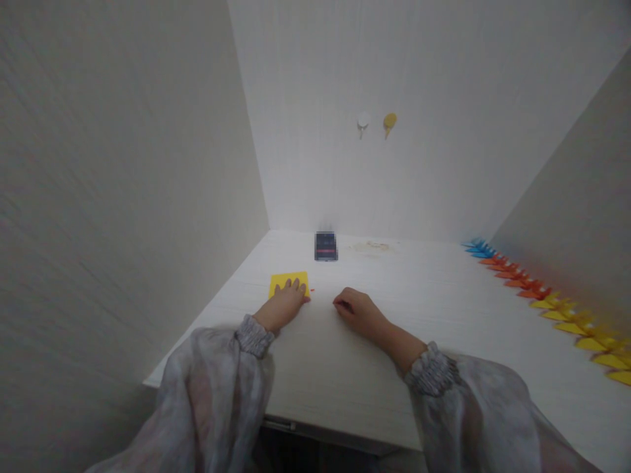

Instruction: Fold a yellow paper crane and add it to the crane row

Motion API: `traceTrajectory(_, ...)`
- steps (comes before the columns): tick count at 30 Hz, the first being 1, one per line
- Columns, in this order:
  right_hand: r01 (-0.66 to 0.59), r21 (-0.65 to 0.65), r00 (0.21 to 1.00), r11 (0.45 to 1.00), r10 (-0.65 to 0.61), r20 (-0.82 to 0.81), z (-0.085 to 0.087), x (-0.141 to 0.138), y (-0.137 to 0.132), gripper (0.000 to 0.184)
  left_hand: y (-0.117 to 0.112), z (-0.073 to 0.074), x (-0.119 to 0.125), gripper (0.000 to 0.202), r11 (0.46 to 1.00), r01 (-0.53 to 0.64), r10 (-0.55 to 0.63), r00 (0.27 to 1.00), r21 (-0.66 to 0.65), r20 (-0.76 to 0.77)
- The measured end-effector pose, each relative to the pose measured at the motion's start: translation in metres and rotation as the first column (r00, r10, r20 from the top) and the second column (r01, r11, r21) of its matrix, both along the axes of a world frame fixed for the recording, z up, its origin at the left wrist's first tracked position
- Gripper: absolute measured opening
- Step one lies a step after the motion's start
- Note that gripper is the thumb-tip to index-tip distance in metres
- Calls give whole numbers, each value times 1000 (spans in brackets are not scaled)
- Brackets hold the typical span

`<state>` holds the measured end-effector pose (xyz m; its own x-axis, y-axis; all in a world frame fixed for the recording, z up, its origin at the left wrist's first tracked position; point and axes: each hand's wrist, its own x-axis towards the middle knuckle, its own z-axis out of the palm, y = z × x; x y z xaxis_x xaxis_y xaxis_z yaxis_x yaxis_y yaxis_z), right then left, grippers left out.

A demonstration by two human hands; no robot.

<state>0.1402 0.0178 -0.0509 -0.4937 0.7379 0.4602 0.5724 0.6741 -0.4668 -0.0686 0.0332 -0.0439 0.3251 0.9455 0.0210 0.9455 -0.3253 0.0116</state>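
Observation:
A small yellow square of paper [287, 280] lies on the white table [345, 355]. My left hand [286, 301] rests on its near edge with the fingers stretched flat over it. My right hand [355, 309] lies on the bare tabletop a little to the right, fingers curled under, and nothing shows in them. A tiny orange speck sits just right of the paper.
A dark phone [326, 246] lies near the back wall. A row of folded paper pieces, blue [477, 248], orange [515, 279] and yellow [586, 332], runs along the right wall. Two round hooks [376, 123] hang on the back wall. Walls close in on three sides.

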Motion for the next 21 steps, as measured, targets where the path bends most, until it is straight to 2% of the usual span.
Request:
traceTrajectory(6,-14,4,1000,1000,14,-14,-2,1,0,13,-5,1,-6,31,998,-19,9,988,63,155)
traceTrajectory(11,-26,6,1000,1000,26,-3,-3,2,0,13,-5,9,-14,23,996,-14,-21,915,85,402)
traceTrajectory(15,-33,-2,999,999,33,8,-2,2,0,14,-2,10,-17,18,999,-42,32,837,5,546)
traceTrajectory(21,-47,0,999,999,47,-1,-2,1,-1,13,-2,12,-15,14,992,-116,128,803,-58,582)
